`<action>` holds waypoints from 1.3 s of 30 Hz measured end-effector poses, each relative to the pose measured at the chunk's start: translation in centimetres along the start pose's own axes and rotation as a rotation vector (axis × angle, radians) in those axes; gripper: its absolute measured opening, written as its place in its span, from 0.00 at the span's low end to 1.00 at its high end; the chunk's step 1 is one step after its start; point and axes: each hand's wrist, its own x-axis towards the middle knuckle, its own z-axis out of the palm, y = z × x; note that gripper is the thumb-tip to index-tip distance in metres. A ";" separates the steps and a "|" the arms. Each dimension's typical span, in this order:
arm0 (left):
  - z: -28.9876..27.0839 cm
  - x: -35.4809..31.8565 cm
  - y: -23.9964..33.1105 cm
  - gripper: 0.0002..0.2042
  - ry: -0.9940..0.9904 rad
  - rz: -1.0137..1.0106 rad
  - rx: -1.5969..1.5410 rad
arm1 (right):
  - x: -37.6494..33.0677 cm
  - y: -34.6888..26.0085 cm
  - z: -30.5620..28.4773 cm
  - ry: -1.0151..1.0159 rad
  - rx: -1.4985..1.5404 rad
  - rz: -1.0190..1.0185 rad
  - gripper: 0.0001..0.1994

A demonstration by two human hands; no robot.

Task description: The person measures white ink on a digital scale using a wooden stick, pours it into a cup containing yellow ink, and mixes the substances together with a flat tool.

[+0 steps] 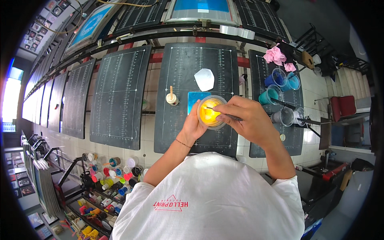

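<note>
My left hand (193, 125) grips a clear plastic cup (211, 112) of yellow paint from its left side, over the middle black board (180, 72). My right hand (244, 118) holds a thin dark stick (228, 116) whose tip dips into the yellow paint. Behind the cup lie a blue card (194, 97) and a white lid (204, 79). A small white jar with a wooden stick (172, 97) stands left of the cup.
The right board (262, 72) carries several cups of blue, teal and clear paint (280, 86) and a pink rag (276, 56). More black boards stretch to the left (116, 96). A low rack of paint pots (112, 176) stands at lower left. Framed screens (202, 10) hang behind.
</note>
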 end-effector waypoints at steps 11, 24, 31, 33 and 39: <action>-1.3 2.5 1.4 0.22 0.086 0.081 0.107 | -0.1 0.5 1.8 0.073 0.057 0.040 0.07; -1.5 2.5 1.7 0.20 0.066 0.097 0.097 | 0.4 1.5 3.0 0.230 -0.093 0.046 0.07; -1.9 2.6 1.8 0.19 -0.085 0.087 0.051 | -0.1 1.4 4.3 0.288 -0.170 0.008 0.08; -1.7 2.8 2.2 0.19 -0.014 0.084 0.078 | -0.5 2.0 4.4 0.308 -0.236 -0.040 0.08; -1.3 3.0 1.6 0.22 0.130 0.122 0.129 | 0.5 1.7 4.4 0.384 -0.178 0.086 0.06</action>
